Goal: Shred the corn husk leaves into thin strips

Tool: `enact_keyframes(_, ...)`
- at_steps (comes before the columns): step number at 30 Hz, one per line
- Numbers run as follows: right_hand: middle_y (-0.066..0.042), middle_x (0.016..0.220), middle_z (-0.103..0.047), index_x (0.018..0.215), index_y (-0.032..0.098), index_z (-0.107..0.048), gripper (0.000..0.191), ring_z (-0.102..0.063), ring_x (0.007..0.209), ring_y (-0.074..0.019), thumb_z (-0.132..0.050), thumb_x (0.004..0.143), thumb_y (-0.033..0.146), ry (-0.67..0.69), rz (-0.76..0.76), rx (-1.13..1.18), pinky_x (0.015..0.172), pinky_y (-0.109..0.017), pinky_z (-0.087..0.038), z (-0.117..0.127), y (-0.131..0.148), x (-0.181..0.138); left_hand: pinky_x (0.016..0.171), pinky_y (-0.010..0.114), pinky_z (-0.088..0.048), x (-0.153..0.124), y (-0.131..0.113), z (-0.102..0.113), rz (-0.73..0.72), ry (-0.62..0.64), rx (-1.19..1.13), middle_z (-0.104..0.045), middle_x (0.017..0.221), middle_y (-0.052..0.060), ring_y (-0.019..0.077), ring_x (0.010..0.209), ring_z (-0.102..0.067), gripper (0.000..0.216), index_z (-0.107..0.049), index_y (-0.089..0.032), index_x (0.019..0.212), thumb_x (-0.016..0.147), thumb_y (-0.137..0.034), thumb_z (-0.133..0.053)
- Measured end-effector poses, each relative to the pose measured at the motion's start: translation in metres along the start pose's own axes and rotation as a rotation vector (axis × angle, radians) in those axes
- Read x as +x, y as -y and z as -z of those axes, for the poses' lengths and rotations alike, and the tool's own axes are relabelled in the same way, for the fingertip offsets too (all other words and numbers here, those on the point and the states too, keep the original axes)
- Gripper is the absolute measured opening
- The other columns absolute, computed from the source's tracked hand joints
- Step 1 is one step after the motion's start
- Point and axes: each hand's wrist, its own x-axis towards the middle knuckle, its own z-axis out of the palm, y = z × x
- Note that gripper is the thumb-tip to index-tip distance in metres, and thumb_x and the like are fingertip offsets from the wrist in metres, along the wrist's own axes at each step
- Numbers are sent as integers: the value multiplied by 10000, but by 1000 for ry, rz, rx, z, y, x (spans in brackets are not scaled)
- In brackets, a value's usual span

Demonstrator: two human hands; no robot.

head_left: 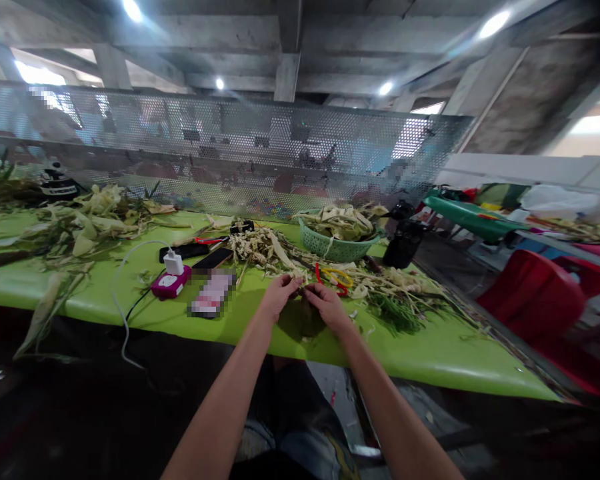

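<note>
My left hand [281, 295] and my right hand [326, 307] meet over the near edge of the green table [250, 327]. Both have thumb and fingers pinched together. A small pale bit shows by the fingertips, but what they hold is too small to name. Just behind them lies a heap of pale dried plant pieces [260, 248]. Beside my right hand is a tool with red handles [341, 289], and a yellow loop [337, 275] lies close to it. Green needle-like sprigs [395, 312] and dry stalks lie to its right.
A green basket [330, 245] of dry husks stands behind the hands. To the left are a phone [213, 293], a dark phone [214, 259], a purple power socket [170, 283] with a white charger [173, 262], and husks [93, 223]. A perforated metal screen [220, 160] borders the table's back.
</note>
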Motion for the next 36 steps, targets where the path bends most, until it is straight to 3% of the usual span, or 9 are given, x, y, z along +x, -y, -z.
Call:
enact_keyframes(5,5,671,-577,778,190,-615,231,-508,654,-169,-615,756,420,-14,13,-28,640,-289,-407,2,-1,1,549,217,-379,2,0,1,-30,-47,-25,-541,621,-36,69,538,-473,397,-591,-155,721,594,-488,-766)
enact_keyframes(14,-13,823,-650,868,203,-647,211,-567,800,-199,-623,735,365,16,54,-13,787,-326,-438,2,-9,4,529,221,-374,-6,-8,-3,40,15,-62,-576,600,-21,88,544,-480,359,-626,-152,685,572,-457,-777)
enact_keyframes(24,-16,788,-638,863,193,-642,248,-559,753,-196,-636,743,410,-53,65,-63,725,-312,-435,1,2,1,569,212,-379,-1,-1,4,6,-16,-65,-555,644,-44,61,546,-468,344,-602,-163,751,590,-404,-788)
enact_keyframes(31,-10,766,-625,839,203,-626,214,-547,746,-191,-631,748,397,-80,68,-62,727,-308,-435,0,6,-2,550,233,-343,-1,-4,3,14,26,-31,-506,548,-37,76,522,-440,377,-585,-146,654,562,-447,-794)
enact_keyframes(36,-14,744,-609,822,185,-623,232,-525,701,-175,-625,763,409,-100,68,-75,667,-288,-418,-2,9,-3,578,228,-358,-2,-3,3,-11,17,-18,-542,625,-37,68,551,-455,382,-598,-154,719,562,-438,-799)
